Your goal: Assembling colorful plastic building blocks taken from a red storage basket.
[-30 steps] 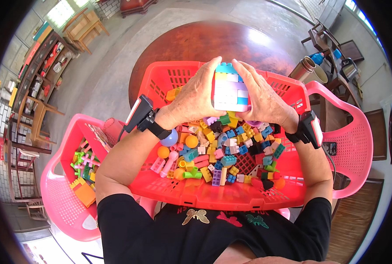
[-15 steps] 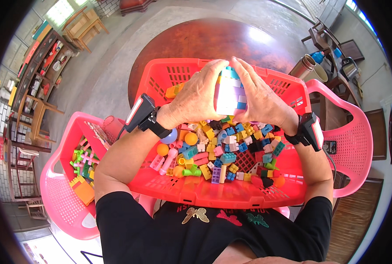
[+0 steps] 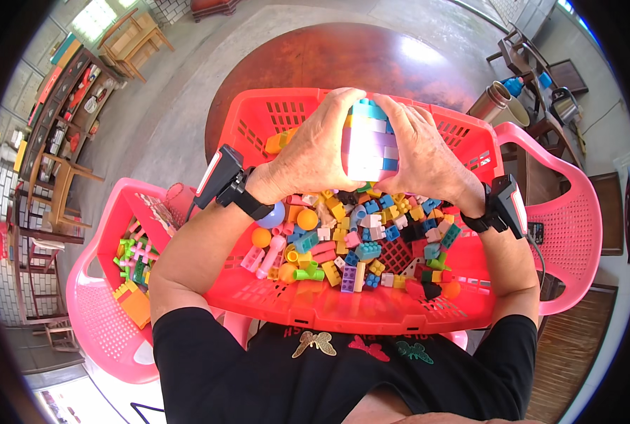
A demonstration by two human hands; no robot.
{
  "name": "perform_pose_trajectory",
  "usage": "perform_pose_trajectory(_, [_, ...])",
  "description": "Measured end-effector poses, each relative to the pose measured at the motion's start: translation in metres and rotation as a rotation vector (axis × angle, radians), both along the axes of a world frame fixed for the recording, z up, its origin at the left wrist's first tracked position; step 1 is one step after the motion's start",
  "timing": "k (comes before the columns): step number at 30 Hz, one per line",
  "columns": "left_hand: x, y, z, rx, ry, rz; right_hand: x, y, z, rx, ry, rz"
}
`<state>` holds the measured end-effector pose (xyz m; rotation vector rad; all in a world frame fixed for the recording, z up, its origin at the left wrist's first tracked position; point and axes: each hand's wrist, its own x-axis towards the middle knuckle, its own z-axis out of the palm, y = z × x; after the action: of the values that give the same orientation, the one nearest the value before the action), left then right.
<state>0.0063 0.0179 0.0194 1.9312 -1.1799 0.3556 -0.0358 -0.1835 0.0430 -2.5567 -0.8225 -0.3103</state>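
Between my two hands is a stacked block of toy building bricks [image 3: 371, 145], in white, lilac, blue and teal with a bit of yellow. My left hand [image 3: 318, 145] grips its left side, and my right hand [image 3: 421, 152] wraps round its right side. The stack is held upright over the far part of a red plastic basket [image 3: 315, 316]. Below it in the basket lies a heap of loose toy bricks [image 3: 368, 251] in many colours, with several orange balls [image 3: 306, 219] and a blue ball [image 3: 272, 216] among them. My fingers' far sides are hidden.
A round brown table [image 3: 294, 60] stands beyond the basket. To the left, a pink chair [image 3: 92, 311] bears a red bin [image 3: 114, 212] with more toy pieces. Another pink chair [image 3: 569, 212] is on the right, near a metal flask [image 3: 490, 102]. Shelves [image 3: 68, 106] line the far left.
My hands still hold the brick stack in nearly the same place. The fingers have shifted a little on it, the right hand's spread slightly wider, and more of its top shows.
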Motion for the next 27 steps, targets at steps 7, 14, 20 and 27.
perform_pose_trajectory(7, [-0.005,-0.002,0.005,-0.01,-0.05,-0.007,-0.001,-0.003,0.002,-0.019,-0.105,0.044])
perform_pose_trajectory(14, [-0.008,-0.001,0.005,0.04,-0.013,-0.01,-0.005,-0.002,0.004,-0.035,-0.054,0.052])
perform_pose_trajectory(20, [-0.006,0.001,0.004,0.065,-0.019,-0.002,-0.005,0.0,0.005,-0.064,-0.008,0.032])
perform_pose_trajectory(27, [0.005,0.001,0.001,0.052,-0.018,0.064,0.011,-0.015,-0.008,0.219,0.008,0.101])
